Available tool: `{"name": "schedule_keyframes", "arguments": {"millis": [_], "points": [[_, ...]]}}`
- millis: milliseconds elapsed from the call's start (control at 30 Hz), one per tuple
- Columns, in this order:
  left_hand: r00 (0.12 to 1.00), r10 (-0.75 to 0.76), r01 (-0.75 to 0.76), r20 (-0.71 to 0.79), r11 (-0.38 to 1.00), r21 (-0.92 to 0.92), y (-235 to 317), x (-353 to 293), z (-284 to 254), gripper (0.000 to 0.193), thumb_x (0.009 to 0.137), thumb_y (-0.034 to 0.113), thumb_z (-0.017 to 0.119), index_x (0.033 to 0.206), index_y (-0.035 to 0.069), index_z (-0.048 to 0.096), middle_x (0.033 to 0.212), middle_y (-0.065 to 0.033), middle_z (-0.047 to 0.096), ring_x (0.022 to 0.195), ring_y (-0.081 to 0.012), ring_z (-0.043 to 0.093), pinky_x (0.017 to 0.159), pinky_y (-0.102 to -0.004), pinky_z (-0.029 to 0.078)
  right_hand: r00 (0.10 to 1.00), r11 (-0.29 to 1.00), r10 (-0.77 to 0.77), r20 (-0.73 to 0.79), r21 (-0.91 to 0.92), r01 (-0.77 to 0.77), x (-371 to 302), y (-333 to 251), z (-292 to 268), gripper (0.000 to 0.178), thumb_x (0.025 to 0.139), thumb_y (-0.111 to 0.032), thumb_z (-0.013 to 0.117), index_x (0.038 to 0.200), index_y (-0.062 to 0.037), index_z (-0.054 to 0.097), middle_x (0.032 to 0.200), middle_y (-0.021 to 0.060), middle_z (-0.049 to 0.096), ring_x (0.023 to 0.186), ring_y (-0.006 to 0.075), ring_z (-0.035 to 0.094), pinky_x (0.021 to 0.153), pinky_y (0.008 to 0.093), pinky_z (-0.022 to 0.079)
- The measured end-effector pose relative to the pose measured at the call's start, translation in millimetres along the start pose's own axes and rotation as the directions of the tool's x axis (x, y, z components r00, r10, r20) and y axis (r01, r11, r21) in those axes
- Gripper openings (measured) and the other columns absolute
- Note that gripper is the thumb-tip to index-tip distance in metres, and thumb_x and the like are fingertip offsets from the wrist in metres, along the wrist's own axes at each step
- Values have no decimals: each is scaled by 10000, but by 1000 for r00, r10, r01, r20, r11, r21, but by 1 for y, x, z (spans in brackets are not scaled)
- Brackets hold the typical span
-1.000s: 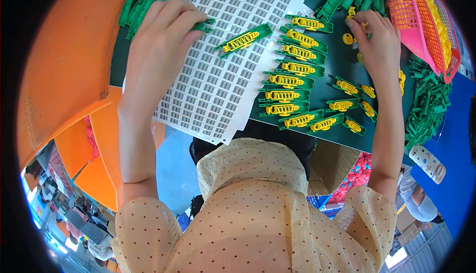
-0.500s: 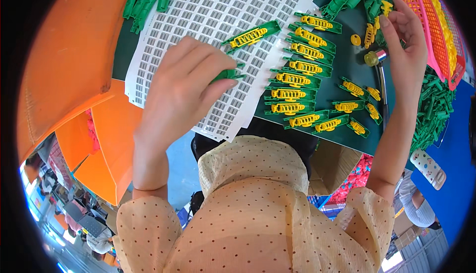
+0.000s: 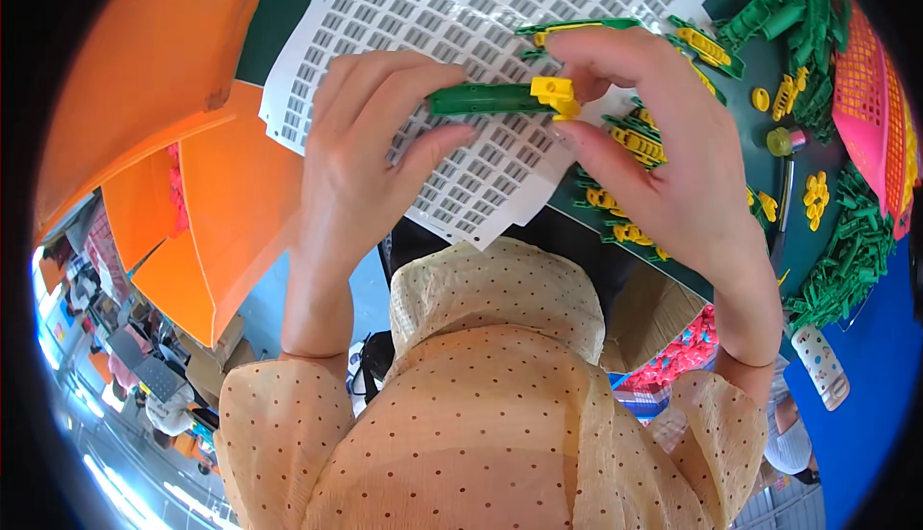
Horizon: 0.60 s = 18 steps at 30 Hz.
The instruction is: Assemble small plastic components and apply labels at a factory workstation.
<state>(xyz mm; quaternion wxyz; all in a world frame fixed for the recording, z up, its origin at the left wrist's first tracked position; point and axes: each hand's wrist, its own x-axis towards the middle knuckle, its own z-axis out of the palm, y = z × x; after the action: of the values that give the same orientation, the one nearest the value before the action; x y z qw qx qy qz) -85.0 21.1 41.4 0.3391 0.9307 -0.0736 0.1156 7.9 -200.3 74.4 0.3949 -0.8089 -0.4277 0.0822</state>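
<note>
Over the white printed sheet (image 3: pixel 385 11), my left hand (image 3: pixel 356 140) grips a long green plastic part (image 3: pixel 486 100) by its left end, between thumb and fingers. My right hand (image 3: pixel 678 145) pinches a small yellow plastic piece (image 3: pixel 552 93) at the green part's right end; whether the two are joined I cannot tell. Behind my right fingers lies a green part with a yellow insert (image 3: pixel 591 24). More such green-and-yellow pieces (image 3: pixel 639 143) sit in a row, partly hidden beneath my right hand and wrist.
Right of my hand lie a small hammer (image 3: pixel 781 141), a yellow disc (image 3: pixel 760 99) and loose yellow pieces (image 3: pixel 816 198). Green parts (image 3: pixel 851 251) are heaped at the table's right, near a pink mesh basket (image 3: pixel 860 97). Orange sheeting (image 3: pixel 144 78) stands at the left.
My right hand has come in from the far right with a yellow piece, up to the green part. My left hand still holds that part, now more fully in sight.
</note>
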Motion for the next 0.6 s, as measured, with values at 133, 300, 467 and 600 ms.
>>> {"name": "schedule_keyframes", "arguments": {"millis": [133, 300, 467, 600], "points": [[996, -54, 51, -69, 998, -38, 7, -2, 4, 406, 706, 43, 821, 1084, 47, 673, 1047, -70, 681, 979, -248, 600, 855, -343, 468, 999, 992, -28, 25, 126, 25, 9, -2, 4, 445, 822, 75, 670, 1246, -19, 577, 1097, 88, 629, 954, 165, 628, 852, 314, 499], [989, -142, 110, -27, 859, -500, 25, -4, 6, 309, 808, 31, 779, 1074, 4, 624, 1044, -108, 665, 939, -184, 607, 855, -323, 468, 993, 818, 101, 56, 564, -115, 8, -4, 10, 471, 868, 9, 689, 1301, 33, 507, 1222, 97, 582, 1058, 169, 585, 941, 315, 459], [990, -13, -62, -143, 860, -506, 18, -5, 13, 273, 762, -1, 792, 997, 29, 656, 973, -81, 665, 881, -210, 628, 746, -313, 498, 974, 744, 212, 75, 634, -211, 8, -12, 13, 453, 864, -3, 707, 1278, 28, 526, 1194, 92, 597, 1066, 167, 593, 952, 308, 461], [990, 14, -28, -138, 995, -95, 18, 5, 5, 265, 757, -9, 782, 995, 30, 669, 992, -89, 666, 914, -221, 613, 791, -313, 487, 971, 838, 238, 30, 500, -221, 5, -5, 11, 406, 861, 11, 698, 1238, 22, 548, 1114, 69, 626, 1000, 139, 628, 907, 290, 491]]}}
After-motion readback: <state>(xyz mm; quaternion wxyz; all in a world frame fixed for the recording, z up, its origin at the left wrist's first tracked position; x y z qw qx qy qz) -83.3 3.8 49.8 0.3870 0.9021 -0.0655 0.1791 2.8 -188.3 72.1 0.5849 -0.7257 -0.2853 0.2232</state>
